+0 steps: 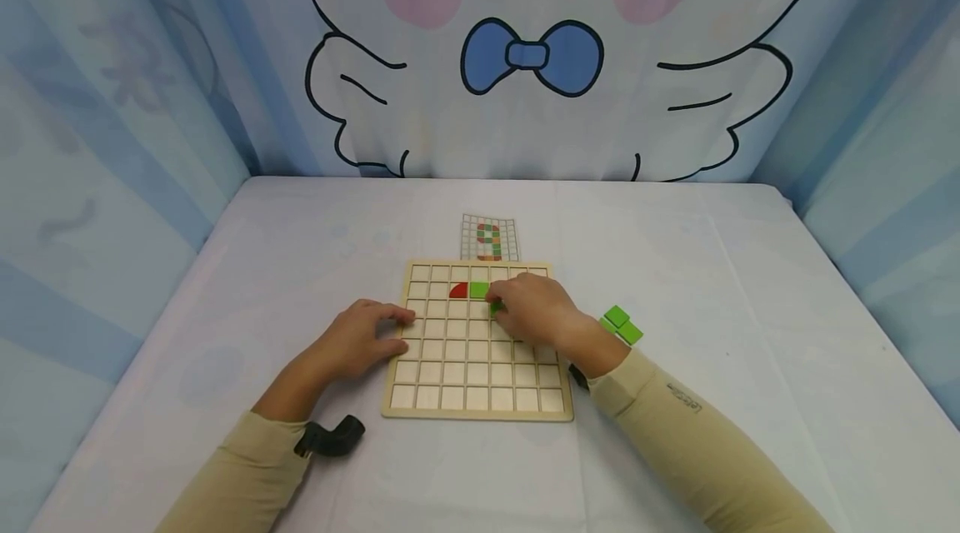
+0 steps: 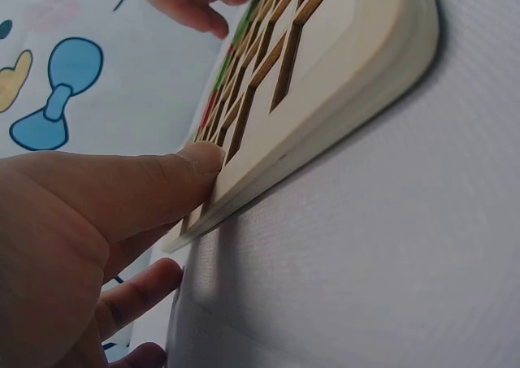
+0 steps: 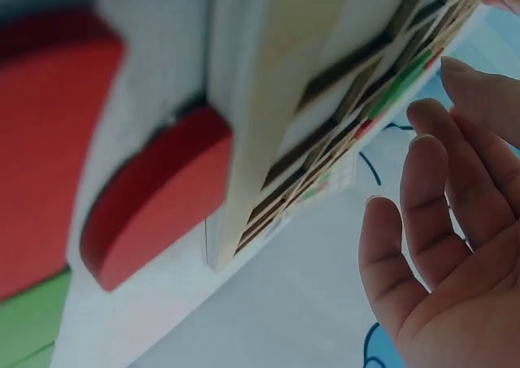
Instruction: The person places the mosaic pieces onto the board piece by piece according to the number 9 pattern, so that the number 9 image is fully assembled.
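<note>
While a printed curtain (image 1: 532, 133) hangs behind, the white-covered bench (image 1: 712, 258) carries a wooden grid board (image 1: 454, 350), flat near the middle. Clock positions are read from the board's centre. Both hands are at the board. Left hand (image 1: 358, 339): at 9 o'clock, fingers extended, thumb resting on the rim. Right hand (image 1: 536, 308): over the grid towards 1 o'clock, fingertips lowered to it; whether they pinch a piece cannot be told. Pattern card (image 1: 471, 243): at 12 o'clock, just beyond the far edge, printed red and green. Red curved piece (image 3: 166, 201): loose, just beside the board's 3 o'clock edge. Loose green squares (image 1: 617, 316): at 3 o'clock, near the right forearm. Green tile (image 1: 479, 290): seated at 12 o'clock. Red quarter-round (image 1: 459, 291): in the adjoining cell, towards 11 o'clock. Green patch (image 1: 493, 309): visible at the right fingertips, partly hidden.
</note>
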The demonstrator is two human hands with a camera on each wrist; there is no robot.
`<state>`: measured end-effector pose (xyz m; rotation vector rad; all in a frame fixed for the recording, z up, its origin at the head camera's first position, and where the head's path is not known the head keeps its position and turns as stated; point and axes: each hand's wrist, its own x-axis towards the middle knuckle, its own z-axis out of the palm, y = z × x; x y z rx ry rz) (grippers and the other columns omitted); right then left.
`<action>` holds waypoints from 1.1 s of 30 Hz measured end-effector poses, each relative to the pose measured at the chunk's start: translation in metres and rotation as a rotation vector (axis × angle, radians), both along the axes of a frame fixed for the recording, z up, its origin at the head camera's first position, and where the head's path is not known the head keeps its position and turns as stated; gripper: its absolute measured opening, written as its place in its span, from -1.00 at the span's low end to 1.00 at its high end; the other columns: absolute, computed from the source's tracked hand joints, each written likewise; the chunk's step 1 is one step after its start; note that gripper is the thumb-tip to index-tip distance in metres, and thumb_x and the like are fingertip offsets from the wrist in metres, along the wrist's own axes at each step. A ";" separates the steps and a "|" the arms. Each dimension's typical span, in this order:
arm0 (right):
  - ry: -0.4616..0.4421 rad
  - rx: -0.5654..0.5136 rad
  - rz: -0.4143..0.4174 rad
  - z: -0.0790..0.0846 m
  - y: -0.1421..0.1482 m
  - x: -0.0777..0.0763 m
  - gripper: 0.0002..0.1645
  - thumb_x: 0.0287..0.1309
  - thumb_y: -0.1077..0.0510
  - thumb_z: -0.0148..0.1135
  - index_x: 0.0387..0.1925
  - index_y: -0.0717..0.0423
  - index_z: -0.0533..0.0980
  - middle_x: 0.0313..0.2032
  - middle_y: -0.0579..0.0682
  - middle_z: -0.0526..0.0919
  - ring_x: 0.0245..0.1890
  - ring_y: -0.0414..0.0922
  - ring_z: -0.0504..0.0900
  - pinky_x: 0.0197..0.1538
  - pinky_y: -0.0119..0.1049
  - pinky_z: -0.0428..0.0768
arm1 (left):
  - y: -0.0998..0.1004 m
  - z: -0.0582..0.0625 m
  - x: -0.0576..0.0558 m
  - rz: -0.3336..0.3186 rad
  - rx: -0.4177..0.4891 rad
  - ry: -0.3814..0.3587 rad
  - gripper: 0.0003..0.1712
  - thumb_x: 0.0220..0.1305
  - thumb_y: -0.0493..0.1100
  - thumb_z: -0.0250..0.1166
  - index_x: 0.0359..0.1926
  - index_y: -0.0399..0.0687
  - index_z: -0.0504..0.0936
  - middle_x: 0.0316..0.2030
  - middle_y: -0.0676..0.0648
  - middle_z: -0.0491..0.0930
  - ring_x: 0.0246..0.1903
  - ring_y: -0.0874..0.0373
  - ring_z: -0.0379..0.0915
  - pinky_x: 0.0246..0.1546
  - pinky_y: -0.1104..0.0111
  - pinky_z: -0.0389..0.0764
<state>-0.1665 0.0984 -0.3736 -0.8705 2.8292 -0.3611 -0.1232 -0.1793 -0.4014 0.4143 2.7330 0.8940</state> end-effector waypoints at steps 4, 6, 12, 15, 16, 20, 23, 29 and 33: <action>-0.022 -0.028 -0.017 0.004 0.007 0.002 -0.70 0.28 0.14 0.30 0.04 0.02 0.66 -0.03 -0.07 0.72 0.04 -0.03 0.63 0.00 -0.08 0.59 | 0.000 0.000 0.000 0.000 -0.002 -0.001 -0.60 0.33 -0.17 0.38 0.17 -0.05 0.65 0.20 -0.24 0.47 0.29 -0.25 0.25 0.21 -0.13 0.32; -0.027 -0.038 -0.024 0.006 0.011 0.002 -0.68 0.28 0.13 0.30 0.06 0.02 0.66 -0.01 -0.08 0.72 0.07 -0.02 0.61 0.04 -0.06 0.58 | 0.000 0.000 0.000 0.002 -0.005 0.000 -0.60 0.33 -0.17 0.38 0.17 -0.05 0.64 0.20 -0.24 0.47 0.29 -0.25 0.25 0.21 -0.13 0.33; -0.025 -0.055 -0.041 0.012 0.027 0.004 -0.66 0.25 0.11 0.35 0.06 0.02 0.66 -0.01 -0.07 0.72 0.01 -0.01 0.64 0.02 -0.05 0.58 | 0.000 0.000 0.000 0.010 -0.014 -0.005 -0.60 0.32 -0.16 0.38 0.17 -0.04 0.65 0.20 -0.24 0.47 0.29 -0.24 0.26 0.21 -0.12 0.33; -0.024 -0.053 -0.058 0.014 0.035 0.006 -0.64 0.24 0.11 0.36 0.06 0.05 0.65 -0.03 -0.05 0.72 -0.06 -0.01 0.64 -0.03 -0.06 0.59 | 0.001 0.000 0.000 0.013 -0.017 -0.004 -0.61 0.32 -0.16 0.38 0.16 -0.05 0.65 0.20 -0.23 0.48 0.29 -0.23 0.26 0.22 -0.12 0.33; -0.027 -0.051 -0.066 0.015 0.038 0.006 -0.64 0.24 0.11 0.36 0.07 0.06 0.65 -0.04 -0.04 0.72 -0.07 -0.01 0.63 -0.04 -0.07 0.60 | 0.001 0.000 0.000 0.013 -0.016 -0.003 -0.61 0.32 -0.16 0.38 0.16 -0.05 0.65 0.20 -0.23 0.48 0.29 -0.23 0.26 0.22 -0.11 0.33; -0.041 -0.054 -0.098 0.016 0.048 0.008 -0.61 0.24 0.11 0.35 0.10 0.08 0.64 -0.04 -0.02 0.71 -0.11 -0.03 0.61 -0.07 -0.08 0.60 | 0.001 0.000 0.000 0.008 -0.017 0.004 -0.61 0.33 -0.16 0.38 0.16 -0.05 0.65 0.20 -0.22 0.48 0.29 -0.23 0.26 0.21 -0.12 0.33; -0.043 -0.062 -0.111 0.016 0.056 0.010 -0.56 0.23 0.11 0.37 0.13 0.09 0.61 -0.01 0.00 0.69 -0.11 -0.02 0.62 -0.07 -0.07 0.60 | 0.000 0.000 0.000 0.005 -0.018 0.004 -0.61 0.33 -0.15 0.37 0.16 -0.04 0.65 0.20 -0.23 0.48 0.28 -0.24 0.26 0.21 -0.12 0.33; -0.036 -0.068 -0.126 0.016 0.067 0.011 -0.56 0.22 0.11 0.36 0.13 0.10 0.60 0.00 0.02 0.68 -0.05 0.03 0.61 -0.06 -0.04 0.61 | 0.000 -0.001 0.000 0.011 -0.016 -0.003 -0.60 0.33 -0.15 0.37 0.18 -0.04 0.64 0.21 -0.25 0.45 0.28 -0.24 0.26 0.20 -0.13 0.34; -0.048 -0.065 -0.138 0.016 0.074 0.012 -0.56 0.25 0.12 0.33 0.15 0.11 0.59 0.00 0.01 0.68 -0.04 0.03 0.60 -0.04 -0.04 0.60 | 0.000 0.000 0.001 0.010 -0.016 -0.003 -0.60 0.33 -0.15 0.37 0.18 -0.04 0.64 0.22 -0.26 0.45 0.29 -0.25 0.25 0.21 -0.13 0.33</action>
